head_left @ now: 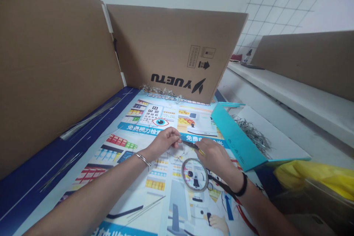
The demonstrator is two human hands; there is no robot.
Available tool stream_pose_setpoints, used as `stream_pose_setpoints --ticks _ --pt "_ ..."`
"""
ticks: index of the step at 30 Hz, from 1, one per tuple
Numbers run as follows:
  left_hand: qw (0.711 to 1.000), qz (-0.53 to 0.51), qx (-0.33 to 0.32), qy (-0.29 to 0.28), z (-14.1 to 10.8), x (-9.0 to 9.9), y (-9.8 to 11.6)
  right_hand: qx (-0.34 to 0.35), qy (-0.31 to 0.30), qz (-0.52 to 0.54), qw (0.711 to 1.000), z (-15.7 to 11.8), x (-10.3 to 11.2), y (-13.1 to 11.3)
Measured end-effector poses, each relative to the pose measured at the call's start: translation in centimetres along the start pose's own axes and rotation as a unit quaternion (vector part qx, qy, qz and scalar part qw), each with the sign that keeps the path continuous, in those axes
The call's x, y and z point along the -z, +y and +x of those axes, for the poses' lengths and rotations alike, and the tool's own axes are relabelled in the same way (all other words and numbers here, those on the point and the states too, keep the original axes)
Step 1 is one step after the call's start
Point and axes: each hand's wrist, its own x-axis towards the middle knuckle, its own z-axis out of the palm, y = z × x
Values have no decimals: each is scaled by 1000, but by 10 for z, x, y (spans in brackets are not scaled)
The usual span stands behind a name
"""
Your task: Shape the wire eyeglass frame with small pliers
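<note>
Over the middle of the printed mat, my left hand (169, 141) is closed in a pinch on something thin, probably wire, too small to make out clearly. My right hand (214, 155) is wrapped round pliers (190, 144) with dark jaws and a bit of yellow on the handle. The tips of the jaws meet the fingertips of my left hand. Just below my right hand, a round ring (195, 174) with a pale rim lies on the mat, the print showing through it. A dark and red cord or handle runs under my right wrist.
Cardboard panels (171, 44) stand at the back and left. A teal box (240, 136) of tangled wire is at the right, near yellow cloth (315, 177). Straight wires (62, 167) lie at the left; clear scraps (160, 91) line the back edge of the printed mat (129, 169).
</note>
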Motion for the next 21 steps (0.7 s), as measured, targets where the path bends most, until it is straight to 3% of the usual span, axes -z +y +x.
stream_pose_setpoints --ticks 16,21 --pt "1000 21 -7 2 2 1 -2 -28 -33 21 999 1 -2 -1" --pt "999 8 -2 -30 2 8 -1 -64 -60 58 994 4 -4 0"
